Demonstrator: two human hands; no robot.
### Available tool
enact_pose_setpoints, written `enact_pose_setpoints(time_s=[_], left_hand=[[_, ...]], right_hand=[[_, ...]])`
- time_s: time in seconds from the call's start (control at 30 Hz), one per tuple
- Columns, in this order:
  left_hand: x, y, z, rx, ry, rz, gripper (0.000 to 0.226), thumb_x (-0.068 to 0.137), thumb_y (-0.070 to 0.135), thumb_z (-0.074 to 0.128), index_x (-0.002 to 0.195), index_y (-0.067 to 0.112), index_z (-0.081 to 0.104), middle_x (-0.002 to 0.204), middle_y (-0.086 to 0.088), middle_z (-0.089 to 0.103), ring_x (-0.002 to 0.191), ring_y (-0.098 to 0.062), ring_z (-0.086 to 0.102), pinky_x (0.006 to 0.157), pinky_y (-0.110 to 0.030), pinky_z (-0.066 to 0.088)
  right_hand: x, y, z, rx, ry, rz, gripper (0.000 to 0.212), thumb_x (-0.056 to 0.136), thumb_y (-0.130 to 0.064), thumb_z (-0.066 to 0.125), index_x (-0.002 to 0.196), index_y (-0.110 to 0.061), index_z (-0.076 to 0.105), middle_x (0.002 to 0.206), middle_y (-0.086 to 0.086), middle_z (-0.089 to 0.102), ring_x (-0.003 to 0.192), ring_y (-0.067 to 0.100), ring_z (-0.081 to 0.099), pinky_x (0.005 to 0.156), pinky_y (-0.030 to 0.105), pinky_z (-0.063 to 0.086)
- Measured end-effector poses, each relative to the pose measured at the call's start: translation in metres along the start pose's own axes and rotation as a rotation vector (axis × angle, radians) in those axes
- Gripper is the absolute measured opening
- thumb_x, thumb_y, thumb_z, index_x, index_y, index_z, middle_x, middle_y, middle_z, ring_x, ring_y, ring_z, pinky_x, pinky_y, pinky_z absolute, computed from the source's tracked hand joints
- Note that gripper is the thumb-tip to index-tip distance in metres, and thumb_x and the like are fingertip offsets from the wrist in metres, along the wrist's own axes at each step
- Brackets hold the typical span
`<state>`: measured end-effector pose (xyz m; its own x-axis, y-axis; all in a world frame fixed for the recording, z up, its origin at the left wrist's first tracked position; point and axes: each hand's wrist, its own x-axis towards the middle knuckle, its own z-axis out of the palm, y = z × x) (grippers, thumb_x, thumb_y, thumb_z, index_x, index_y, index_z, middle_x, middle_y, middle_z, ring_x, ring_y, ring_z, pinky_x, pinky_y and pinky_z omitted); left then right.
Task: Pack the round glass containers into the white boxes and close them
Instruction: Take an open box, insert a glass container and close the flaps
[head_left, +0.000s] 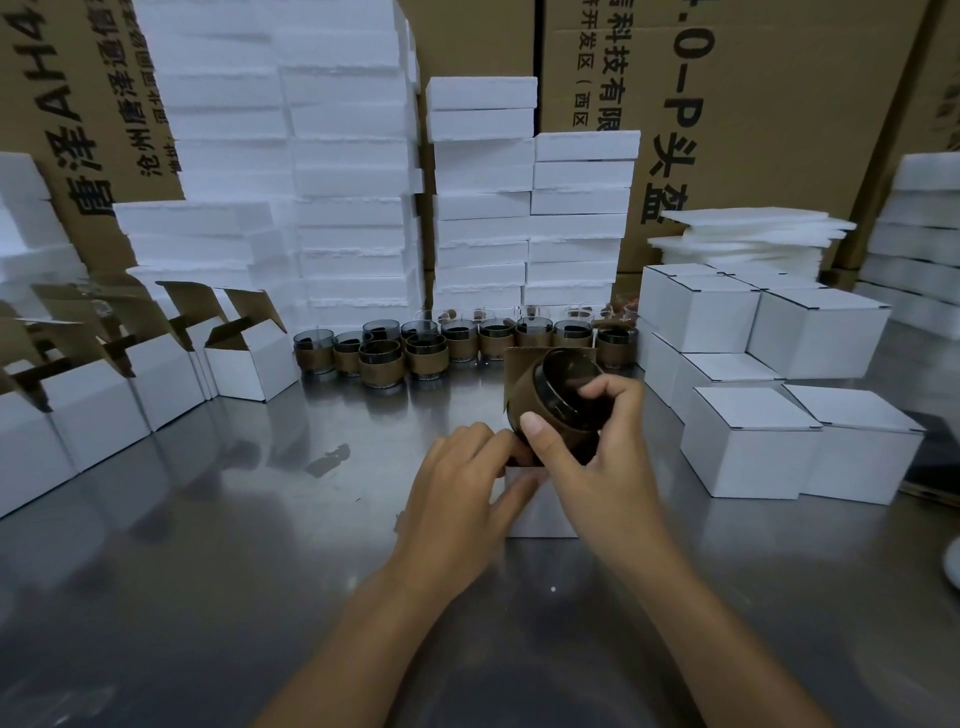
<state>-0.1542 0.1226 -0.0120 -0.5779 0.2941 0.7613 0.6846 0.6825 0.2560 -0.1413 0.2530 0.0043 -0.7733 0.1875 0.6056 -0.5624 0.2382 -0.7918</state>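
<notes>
a steel table (208, 571), shiny and smeared, fills the foreground. on it the left hand (457, 483) holds a small white box (540, 512) at its top edge. the right hand (597, 467) grips a glass jar (566, 395) in a brown card sleeve, tilted just above the box. open boxes (249, 364) stand at the left and closed boxes (748, 441) are stacked at the right. a row of sleeved jars (431, 345) lines the back. behind it rise stacks of white foam (353, 182) and brown cartons (779, 104).
</notes>
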Motion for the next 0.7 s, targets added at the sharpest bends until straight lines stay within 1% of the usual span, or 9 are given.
enact_pose_setpoints(time_s=[0.1, 0.17, 0.23, 0.3, 0.37, 0.47, 0.53, 0.6, 0.7], left_hand=[[0.0006, 0.0013, -0.0011, -0.007, 0.006, 0.010, 0.027, 0.086, 0.040, 0.049, 0.082, 0.015, 0.061, 0.074, 0.004, 0.055, 0.067, -0.012, 0.049, 0.060, -0.032, 0.046], [0.0010, 0.0018, -0.0014, -0.016, 0.007, 0.015, 0.028, 0.085, 0.040, 0.047, 0.081, 0.016, 0.061, 0.074, 0.006, 0.054, 0.068, -0.009, 0.048, 0.061, -0.030, 0.044], [0.0008, 0.0017, -0.0016, -0.020, 0.012, 0.009, 0.027, 0.084, 0.040, 0.047, 0.082, 0.017, 0.060, 0.074, 0.008, 0.054, 0.068, -0.006, 0.046, 0.063, -0.028, 0.043], [0.0006, 0.0014, -0.0017, -0.026, 0.015, 0.005, 0.025, 0.084, 0.039, 0.048, 0.082, 0.017, 0.060, 0.075, 0.009, 0.054, 0.069, -0.003, 0.044, 0.063, -0.028, 0.043], [0.0003, 0.0011, -0.0019, -0.027, 0.010, 0.002, 0.024, 0.084, 0.038, 0.050, 0.083, 0.017, 0.060, 0.075, 0.008, 0.055, 0.069, -0.005, 0.045, 0.063, -0.030, 0.044], [0.0000, -0.0007, -0.0017, -0.022, 0.012, 0.002, 0.015, 0.083, 0.032, 0.061, 0.083, 0.017, 0.061, 0.074, 0.006, 0.056, 0.069, -0.009, 0.048, 0.063, -0.033, 0.045], [0.0004, -0.0012, -0.0009, -0.014, 0.019, 0.003, 0.011, 0.081, 0.024, 0.068, 0.083, 0.016, 0.061, 0.073, 0.005, 0.056, 0.068, -0.011, 0.049, 0.063, -0.034, 0.045], [0.0005, -0.0019, -0.0001, -0.008, 0.024, 0.005, 0.009, 0.079, 0.021, 0.069, 0.083, 0.015, 0.062, 0.073, 0.005, 0.056, 0.068, -0.010, 0.050, 0.063, -0.033, 0.045], [-0.0001, -0.0035, 0.0009, -0.007, 0.021, -0.001, 0.010, 0.079, 0.020, 0.070, 0.083, 0.016, 0.062, 0.075, 0.005, 0.058, 0.069, -0.010, 0.050, 0.064, -0.032, 0.044]], right_hand=[[0.0006, 0.0016, -0.0007, -0.071, 0.061, -0.006, 0.039, 0.079, -0.032, 0.072, 0.094, -0.044, 0.038, 0.103, -0.013, 0.056, 0.092, -0.004, 0.055, 0.071, 0.003, 0.039], [0.0011, 0.0023, -0.0013, -0.136, 0.081, -0.037, 0.038, 0.079, -0.032, 0.071, 0.095, -0.044, 0.040, 0.108, -0.011, 0.055, 0.098, -0.006, 0.053, 0.073, 0.000, 0.037], [0.0015, 0.0025, -0.0012, -0.228, 0.097, -0.120, 0.033, 0.077, -0.032, 0.068, 0.094, -0.042, 0.041, 0.114, -0.011, 0.048, 0.104, -0.011, 0.046, 0.077, -0.001, 0.035], [0.0017, 0.0023, -0.0007, -0.295, 0.097, -0.177, 0.026, 0.076, -0.032, 0.065, 0.092, -0.037, 0.045, 0.118, -0.014, 0.040, 0.107, -0.017, 0.040, 0.082, -0.002, 0.032], [0.0017, 0.0017, -0.0013, -0.333, 0.082, -0.186, 0.020, 0.076, -0.034, 0.063, 0.086, -0.037, 0.047, 0.120, -0.017, 0.036, 0.107, -0.012, 0.040, 0.086, 0.004, 0.034], [0.0002, 0.0005, -0.0027, -0.378, 0.063, -0.177, 0.018, 0.078, -0.032, 0.064, 0.084, -0.033, 0.048, 0.129, -0.009, 0.039, 0.114, 0.010, 0.044, 0.092, 0.027, 0.043], [-0.0009, 0.0008, -0.0029, -0.413, 0.039, -0.161, 0.021, 0.081, -0.024, 0.068, 0.084, -0.028, 0.047, 0.136, -0.003, 0.037, 0.120, 0.018, 0.044, 0.095, 0.036, 0.043], [-0.0015, 0.0023, -0.0023, -0.472, -0.008, -0.140, 0.021, 0.082, -0.019, 0.068, 0.085, -0.024, 0.047, 0.144, -0.002, 0.031, 0.128, 0.019, 0.039, 0.100, 0.037, 0.040], [-0.0010, 0.0061, -0.0031, -0.521, -0.068, -0.096, 0.015, 0.084, -0.024, 0.064, 0.084, -0.022, 0.048, 0.150, -0.004, 0.024, 0.136, 0.016, 0.029, 0.105, 0.035, 0.032]])
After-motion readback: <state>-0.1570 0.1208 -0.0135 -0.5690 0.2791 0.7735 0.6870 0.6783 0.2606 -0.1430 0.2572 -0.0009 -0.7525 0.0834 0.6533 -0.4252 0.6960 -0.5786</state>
